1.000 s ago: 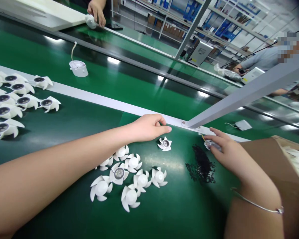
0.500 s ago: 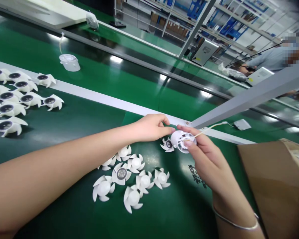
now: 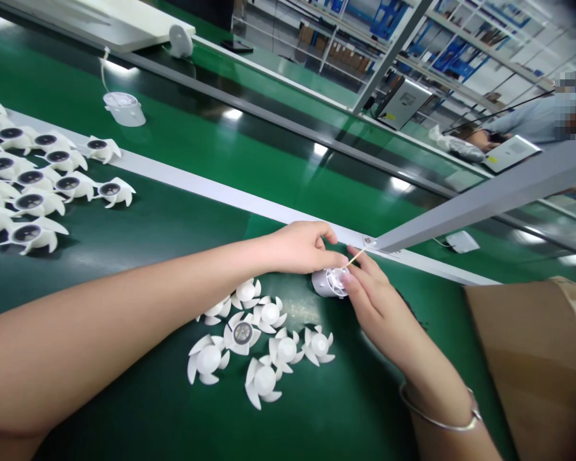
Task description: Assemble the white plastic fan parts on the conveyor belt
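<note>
Just beside loosely curled left hand (image 3: 306, 247): 1 white housing (image 3: 322, 283), pinched in right hand (image 3: 381, 301).

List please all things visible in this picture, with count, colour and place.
Held housing: one, white, centre
Near fans: eight visible, white, lower centre
Left fans: over ten, white, left
Far housing: one, white, upper left
Round part: one, white, top left
Board: one, cream, top left
Small box: one, white, right
Silver boxes: two, silver, upper right
Bag: one, clear, upper right
Carton: one, brown, lower right
Post: one, grey, right
Shelves: several, white and blue, background
Co-worker: one, greyish sleeve, upper right
Table: one, green, foreground
Far surface: one, green, beyond table
Bracelet: one, silver, right wrist
Left hand: one, bare, at the held housing; contact unclear
Right hand: one, bare, holding the held housing
</note>
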